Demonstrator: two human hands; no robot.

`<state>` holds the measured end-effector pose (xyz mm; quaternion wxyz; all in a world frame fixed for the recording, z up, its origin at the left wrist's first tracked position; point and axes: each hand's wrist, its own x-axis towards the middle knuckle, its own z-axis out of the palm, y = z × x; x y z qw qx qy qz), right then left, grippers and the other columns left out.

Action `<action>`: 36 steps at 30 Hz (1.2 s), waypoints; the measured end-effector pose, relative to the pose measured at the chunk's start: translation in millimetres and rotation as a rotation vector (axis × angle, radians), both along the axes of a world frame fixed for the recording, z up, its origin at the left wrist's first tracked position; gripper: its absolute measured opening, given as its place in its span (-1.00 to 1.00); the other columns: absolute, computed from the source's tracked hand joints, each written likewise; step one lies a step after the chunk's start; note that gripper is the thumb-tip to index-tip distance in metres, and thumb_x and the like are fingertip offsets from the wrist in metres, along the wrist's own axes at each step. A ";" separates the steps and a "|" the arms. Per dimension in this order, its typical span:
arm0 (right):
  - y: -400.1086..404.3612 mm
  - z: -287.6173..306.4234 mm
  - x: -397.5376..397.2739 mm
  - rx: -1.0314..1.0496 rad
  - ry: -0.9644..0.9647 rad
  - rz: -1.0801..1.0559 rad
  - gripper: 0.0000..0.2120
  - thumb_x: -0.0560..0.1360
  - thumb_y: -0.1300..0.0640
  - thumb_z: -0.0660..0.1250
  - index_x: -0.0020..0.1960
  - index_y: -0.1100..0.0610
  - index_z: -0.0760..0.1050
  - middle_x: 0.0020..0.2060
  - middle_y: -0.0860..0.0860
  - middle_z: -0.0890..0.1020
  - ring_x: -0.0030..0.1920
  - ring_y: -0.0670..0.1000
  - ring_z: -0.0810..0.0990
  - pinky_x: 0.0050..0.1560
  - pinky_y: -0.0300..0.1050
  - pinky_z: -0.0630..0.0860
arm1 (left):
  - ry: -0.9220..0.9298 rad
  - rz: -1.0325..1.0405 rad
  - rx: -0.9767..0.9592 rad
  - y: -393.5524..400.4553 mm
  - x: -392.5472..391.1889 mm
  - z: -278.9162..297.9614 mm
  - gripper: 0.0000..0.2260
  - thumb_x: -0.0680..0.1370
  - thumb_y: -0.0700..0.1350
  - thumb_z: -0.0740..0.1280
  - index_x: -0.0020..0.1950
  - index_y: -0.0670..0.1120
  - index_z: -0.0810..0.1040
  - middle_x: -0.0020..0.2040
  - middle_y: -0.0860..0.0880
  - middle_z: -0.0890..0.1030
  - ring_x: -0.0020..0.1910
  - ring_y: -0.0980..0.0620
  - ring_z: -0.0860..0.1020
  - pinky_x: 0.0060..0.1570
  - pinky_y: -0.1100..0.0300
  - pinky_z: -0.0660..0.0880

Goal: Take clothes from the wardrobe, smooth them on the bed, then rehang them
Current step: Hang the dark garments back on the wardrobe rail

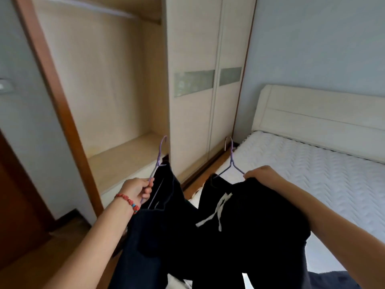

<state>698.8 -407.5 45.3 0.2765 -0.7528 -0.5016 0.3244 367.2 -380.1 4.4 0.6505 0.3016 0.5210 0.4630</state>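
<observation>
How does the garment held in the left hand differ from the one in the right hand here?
The left garment shows no cord; the right garment has a white drawstring. The left hand pinches its hanger by the wire arm; the right hand grips fabric at the shoulder of its hanger. The left hanger is seen nearly edge-on; the right faces the camera. Both garments are dark, on purple wire hangers.
</observation>
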 end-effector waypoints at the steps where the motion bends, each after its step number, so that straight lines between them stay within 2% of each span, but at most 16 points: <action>1: 5.4 7.8 -15.7 0.011 0.004 0.016 -0.78 0.38 0.15 0.38 -0.38 0.21 0.46 -0.39 0.03 0.49 -0.38 -0.06 0.43 -0.39 -0.20 0.30 | 0.002 0.002 0.005 0.5 -13.4 7.6 -0.71 0.60 -0.35 -0.02 -0.24 -0.21 0.38 -0.36 -0.06 0.32 -0.76 0.20 0.28 -0.75 0.42 0.12; 3: 17.6 21.4 -44.9 0.041 0.027 0.047 -0.83 0.38 0.14 0.39 -0.37 0.16 0.53 -0.36 -0.01 0.52 -0.33 -0.10 0.46 -0.37 -0.24 0.32 | 0.015 0.008 0.017 4.0 -37.2 21.5 -0.71 0.60 -0.36 -0.02 -0.25 -0.22 0.36 -0.35 -0.07 0.30 -0.77 0.20 0.30 -0.75 0.42 0.14; 5: 31.8 32.7 -71.2 0.061 0.046 0.083 -0.89 0.38 0.14 0.39 -0.26 0.18 0.60 -0.31 -0.02 0.55 -0.29 -0.11 0.48 -0.35 -0.27 0.35 | 0.022 0.014 0.034 9.4 -58.9 33.1 -0.70 0.60 -0.36 -0.04 -0.26 -0.22 0.35 -0.35 -0.07 0.29 -0.76 0.20 0.30 -0.75 0.42 0.15; 8: 58.5 48.4 -103.9 0.093 0.108 0.102 -0.79 0.38 0.11 0.40 -0.13 0.27 0.61 -0.21 0.10 0.60 -0.24 -0.01 0.54 -0.27 -0.20 0.41 | 0.033 0.032 0.055 21.5 -87.6 45.9 -0.70 0.60 -0.35 -0.04 -0.27 -0.20 0.35 -0.35 -0.06 0.28 -0.76 0.19 0.29 -0.75 0.42 0.14; 11: 88.4 67.3 -132.0 0.123 0.163 0.104 -0.82 0.39 0.11 0.39 -0.28 0.23 0.54 -0.29 0.11 0.57 -0.32 0.01 0.52 -0.32 -0.17 0.41 | 0.032 0.060 0.063 40.7 -110.0 58.1 -0.70 0.61 -0.32 -0.03 -0.28 -0.19 0.34 -0.36 -0.05 0.28 -0.77 0.20 0.28 -0.77 0.41 0.14; 15: 137.9 88.5 -161.8 0.187 0.217 0.098 -0.79 0.40 0.10 0.38 -0.32 0.19 0.46 -0.36 0.08 0.53 -0.37 0.00 0.50 -0.40 -0.18 0.37 | 0.011 0.125 0.097 83.6 -132.3 76.6 -0.71 0.61 -0.31 -0.04 -0.26 -0.19 0.34 -0.36 -0.04 0.28 -0.77 0.20 0.26 -0.77 0.40 0.12; 20: 203.9 106.5 -192.1 0.256 0.365 0.145 -0.77 0.42 0.16 0.38 -0.36 0.22 0.47 -0.42 0.09 0.51 -0.44 0.00 0.50 -0.67 -0.39 0.35 | -0.011 0.184 0.177 145.3 -147.4 100.0 -0.74 0.60 -0.31 0.02 -0.24 -0.20 0.37 -0.35 -0.04 0.32 -0.75 0.21 0.29 -0.74 0.41 0.16; 23: 243.1 118.8 -206.1 0.253 0.397 0.186 -0.79 0.40 0.18 0.40 -0.30 0.30 0.49 -0.40 0.11 0.52 -0.40 0.01 0.53 -0.54 -0.31 0.44 | 0.016 0.239 0.224 180.6 -151.7 112.8 -0.76 0.59 -0.30 0.06 -0.24 -0.20 0.39 -0.35 -0.05 0.36 -0.74 0.21 0.31 -0.73 0.41 0.20; 26: 284.2 127.6 -218.4 0.267 0.396 0.228 -0.75 0.37 0.18 0.43 -0.11 0.38 0.56 -0.35 0.13 0.54 -0.35 0.03 0.56 -0.35 -0.19 0.49 | 0.028 0.288 0.264 218.2 -157.9 124.4 -0.77 0.59 -0.31 0.09 -0.24 -0.21 0.41 -0.35 -0.07 0.38 -0.74 0.21 0.33 -0.71 0.42 0.23; 29: 322.4 131.7 -232.6 0.281 0.362 0.239 -0.69 0.35 0.17 0.44 -0.05 0.40 0.56 -0.32 0.14 0.58 -0.34 0.03 0.59 -0.32 -0.19 0.53 | 0.058 0.313 0.279 258.0 -163.6 132.8 -0.76 0.59 -0.33 0.09 -0.26 -0.22 0.41 -0.35 -0.09 0.39 -0.75 0.21 0.33 -0.72 0.42 0.23; 31: 339.2 134.1 -239.7 0.279 0.348 0.233 -0.69 0.35 0.17 0.44 -0.05 0.40 0.57 -0.34 0.12 0.59 -0.38 -0.01 0.59 -0.45 -0.26 0.52 | 0.075 0.313 0.301 281.5 -166.0 138.0 -0.75 0.58 -0.34 0.09 -0.27 -0.22 0.41 -0.41 -0.10 0.43 -0.76 0.20 0.32 -0.72 0.43 0.22; 33: 363.7 136.0 -248.7 0.295 0.360 0.197 -0.74 0.34 0.18 0.45 -0.10 0.37 0.58 -0.36 0.11 0.60 -0.46 -0.06 0.60 -0.58 -0.34 0.46 | 0.065 0.295 0.316 315.9 -174.0 141.0 -0.75 0.58 -0.35 0.09 -0.28 -0.23 0.41 -0.59 -0.05 0.48 -0.76 0.19 0.33 -0.72 0.43 0.23; 36: 395.9 138.2 -262.9 0.307 0.367 0.138 -0.78 0.34 0.17 0.45 -0.13 0.33 0.59 -0.35 0.11 0.62 -0.46 -0.07 0.61 -0.60 -0.37 0.42 | 0.048 0.251 0.340 368.8 -188.4 141.4 -0.74 0.57 -0.35 0.09 -0.30 -0.24 0.41 -0.71 0.02 0.45 -0.75 0.19 0.34 -0.71 0.42 0.26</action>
